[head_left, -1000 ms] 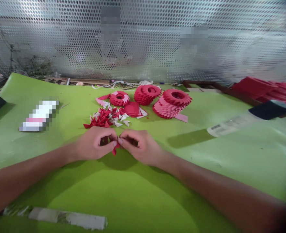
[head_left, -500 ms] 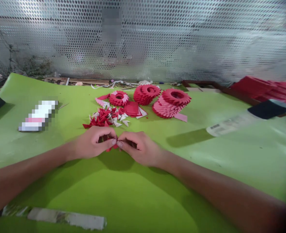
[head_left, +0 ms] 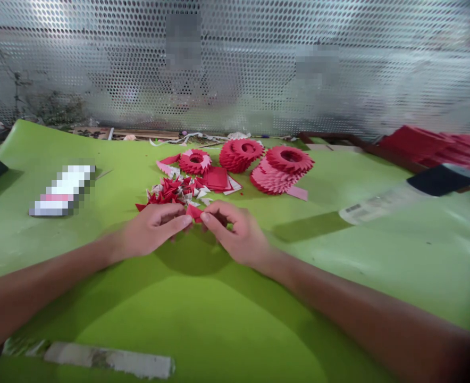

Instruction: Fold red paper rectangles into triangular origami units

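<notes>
A small folded piece of red paper [head_left: 195, 213] is pinched between both hands above the green table. My left hand [head_left: 154, 229] grips its left side with thumb and fingers, and my right hand [head_left: 236, 232] grips its right side. Just behind them lies a pile of folded red and white paper pieces [head_left: 169, 192]. Beyond the pile are red paper squares [head_left: 218, 178] and a small red and pink paper ring [head_left: 195, 160]. Two taller stacks of interlocked paper rings stand to the right, one red [head_left: 241, 155] and one red over pink [head_left: 282, 170].
A phone [head_left: 65, 190] lies at the left. On the right, a clear bottle with a dark cap [head_left: 438, 180] lies near red paper bundles [head_left: 430, 143]. A taped strip [head_left: 109, 358] is on the green table [head_left: 203, 324] at the front. A perforated metal panel [head_left: 235, 69] rises behind.
The red paper piece now shows more fully between the fingertips, slightly higher than before. My hands have moved a little apart, and the right hand has shifted slightly up and right.
</notes>
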`<action>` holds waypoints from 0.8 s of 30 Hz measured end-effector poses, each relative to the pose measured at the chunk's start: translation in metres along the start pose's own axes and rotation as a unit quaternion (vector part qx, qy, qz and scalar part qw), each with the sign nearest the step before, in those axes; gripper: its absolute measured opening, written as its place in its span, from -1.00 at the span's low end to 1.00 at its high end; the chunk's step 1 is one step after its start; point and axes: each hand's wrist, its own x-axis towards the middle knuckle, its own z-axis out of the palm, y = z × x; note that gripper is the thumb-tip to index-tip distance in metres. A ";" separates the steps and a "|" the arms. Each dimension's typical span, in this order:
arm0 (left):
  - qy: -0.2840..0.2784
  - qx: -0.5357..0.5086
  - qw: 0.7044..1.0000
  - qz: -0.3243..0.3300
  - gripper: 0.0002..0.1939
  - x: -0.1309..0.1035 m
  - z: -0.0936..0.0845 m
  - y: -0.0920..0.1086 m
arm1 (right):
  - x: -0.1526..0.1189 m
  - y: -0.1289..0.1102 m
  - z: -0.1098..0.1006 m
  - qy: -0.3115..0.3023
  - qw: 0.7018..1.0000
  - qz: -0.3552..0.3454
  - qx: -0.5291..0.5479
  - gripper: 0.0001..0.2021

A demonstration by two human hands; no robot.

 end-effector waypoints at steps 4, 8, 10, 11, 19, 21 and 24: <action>-0.004 0.037 0.999 0.009 -0.62 0.002 0.003 0.001 | 0.000 0.002 0.001 -0.037 0.999 0.020 -0.012 -0.71; -0.006 0.053 0.998 0.018 -0.61 0.002 0.002 0.002 | 0.000 0.003 0.002 -0.068 0.997 0.025 -0.001 -0.70; -0.004 0.055 0.998 0.018 -0.61 0.002 0.002 0.003 | -0.001 0.003 0.003 -0.069 0.997 0.018 0.012 -0.72; -0.003 0.057 0.998 0.018 -0.62 0.002 0.002 0.003 | -0.001 0.003 0.002 -0.070 0.997 0.021 0.016 -0.72; -0.003 0.140 0.987 0.084 -0.63 0.002 0.003 0.001 | 0.000 0.001 -0.001 -0.126 0.991 0.046 0.017 -0.69; -0.006 0.154 0.983 0.097 -0.65 0.002 0.003 0.001 | 0.001 0.000 -0.001 -0.127 0.991 0.038 0.010 -0.68; -0.007 0.144 0.985 0.096 -0.65 0.002 0.003 0.002 | 0.001 -0.001 -0.001 -0.118 0.993 0.032 0.002 -0.67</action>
